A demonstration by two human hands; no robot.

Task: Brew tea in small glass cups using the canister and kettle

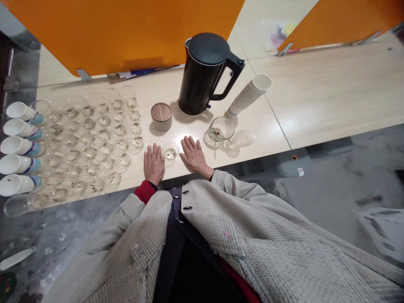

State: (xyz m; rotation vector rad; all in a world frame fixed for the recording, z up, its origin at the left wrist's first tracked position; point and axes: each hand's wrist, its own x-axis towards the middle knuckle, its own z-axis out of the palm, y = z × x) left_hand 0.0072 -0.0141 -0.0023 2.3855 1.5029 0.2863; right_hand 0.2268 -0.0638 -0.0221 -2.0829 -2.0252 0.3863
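While 1 clear cup (171, 154) with dark flecks (171, 155) in it stands just left of the frame's centre, the left hand (154, 164) and right hand (193, 156) lie flat on either side, fingers extended, slightly apart, gripping nothing. An inward slide of either hand could tip the cup, which looks light. Right of centre, a spoon (223, 136) leans in a glass bowl (229, 128); a sweeping sleeve (235, 184) might catch it. Similar cups (104, 121) crowd the left.
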